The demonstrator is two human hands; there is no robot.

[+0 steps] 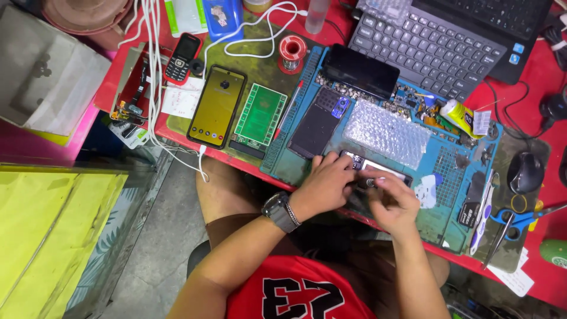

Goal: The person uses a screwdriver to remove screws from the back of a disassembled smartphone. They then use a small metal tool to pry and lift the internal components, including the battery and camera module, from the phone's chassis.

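Note:
An opened phone (378,167) lies on the blue work mat (449,177) near the table's front edge. My left hand (323,184) rests on its left end and holds it down. My right hand (393,201) pinches a small dark tool (365,182) whose tip sits on the phone's middle. A watch and a bracelet are on my left wrist. My fingers hide most of the phone's lower half.
A dark phone back (314,127) and bubble wrap (385,133) lie further back on the mat. Left are a green board (260,115), a smartphone (217,106), a small keypad phone (182,58), white cables (155,88). A laptop (437,44), mouse (525,172), scissors (520,220) are right.

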